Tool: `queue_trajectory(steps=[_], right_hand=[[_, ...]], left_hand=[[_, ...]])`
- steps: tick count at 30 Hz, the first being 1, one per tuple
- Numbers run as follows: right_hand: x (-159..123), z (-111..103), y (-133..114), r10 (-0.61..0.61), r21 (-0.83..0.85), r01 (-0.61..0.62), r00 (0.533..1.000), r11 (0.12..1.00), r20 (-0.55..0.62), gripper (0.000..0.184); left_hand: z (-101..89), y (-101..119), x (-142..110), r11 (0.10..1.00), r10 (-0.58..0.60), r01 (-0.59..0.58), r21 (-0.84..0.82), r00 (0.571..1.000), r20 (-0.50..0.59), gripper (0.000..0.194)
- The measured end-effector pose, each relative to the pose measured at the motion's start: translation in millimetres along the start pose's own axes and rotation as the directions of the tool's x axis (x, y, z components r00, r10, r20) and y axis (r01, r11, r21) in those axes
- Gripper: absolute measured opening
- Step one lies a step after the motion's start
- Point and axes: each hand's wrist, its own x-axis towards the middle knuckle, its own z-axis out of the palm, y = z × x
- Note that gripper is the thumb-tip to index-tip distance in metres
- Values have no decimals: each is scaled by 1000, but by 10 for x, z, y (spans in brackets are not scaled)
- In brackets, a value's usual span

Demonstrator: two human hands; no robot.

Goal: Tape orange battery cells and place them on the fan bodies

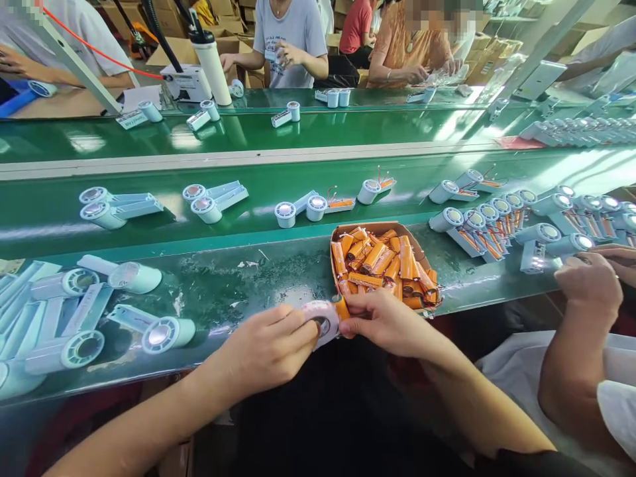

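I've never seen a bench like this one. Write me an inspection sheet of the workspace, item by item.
Surface: green bench, scuffed, with pale flecks; green belt alongside.
Job's things: white tape roll and orange cell, held together; more orange cells heaped in a cardboard tray.
Clutter: light-blue housings piled at the bench's left.
Grippers: none, bare hands; left hand holds the roll, right hand the cell.
Cables: thin wires among the cells; orange-red cable at upper left.
Surroundings: co-worker's hand at right; people across the belt.

Shirt (298, 30) lettering, housing (133, 119) print, both illegible
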Motion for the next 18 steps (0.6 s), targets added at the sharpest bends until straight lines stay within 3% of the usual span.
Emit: queue_trajectory(steps=[1, 3, 5, 7, 8, 9, 10, 11, 12, 13, 14, 16, 18], right_hand=[[29, 131, 48, -22, 173, 41, 994, 984, -111, 27], [72, 389, 128, -7, 455, 188, 929, 870, -370, 36], [82, 502, 138, 39, 564, 330, 839, 757, -542, 40], [50, 365, 73, 31, 535, 483, 722, 693, -692, 34], [14, 212, 31, 5, 463, 579, 621, 671, -784, 32], [-35, 27, -5, -21, 360, 667, 491, 652, -871, 30], [-96, -167, -27, -42, 241, 731, 346, 639, -937, 28], [-162, -344, -28, -54, 146, 755, 234, 639, -971, 27], [-227, -486, -6, -62, 89, 753, 170, 652, -983, 27], [-281, -583, 36, -65, 68, 735, 151, 674, -986, 29], [-319, -632, 94, -62, 79, 709, 170, 701, -983, 32], [-333, -615, 225, -54, 137, 659, 261, 740, -964, 44], [-277, -520, 320, -55, 201, 620, 368, 758, -928, 58]], left_hand=[[-19, 1, 19, 999, -38, 38, 18, 999, -11, 16], [-3, 99, 51, 988, -149, 152, 31, 986, -72, 19], [90, 295, 57, 960, -279, 274, -51, 945, -170, 26], [226, 499, -4, 911, -391, 348, -221, 900, -192, 25], [295, 567, -72, 878, -438, 380, -291, 883, -169, 22], [357, 592, -166, 848, -476, 416, -330, 870, -129, 19], [407, 565, -280, 826, -506, 455, -332, 858, -85, 15], [445, 484, -401, 813, -534, 495, -306, 844, -54, 13], [471, 354, -515, 801, -561, 533, -272, 827, -31, 15], [486, 187, -604, 786, -581, 562, -258, 814, 1, 21], [496, -4, -649, 766, -595, 585, -267, 802, 52, 28], [524, -404, -567, 704, -622, 646, -295, 761, 184, 39], [603, -771, -243, 657, -655, 716, -235, 697, 293, 39]])
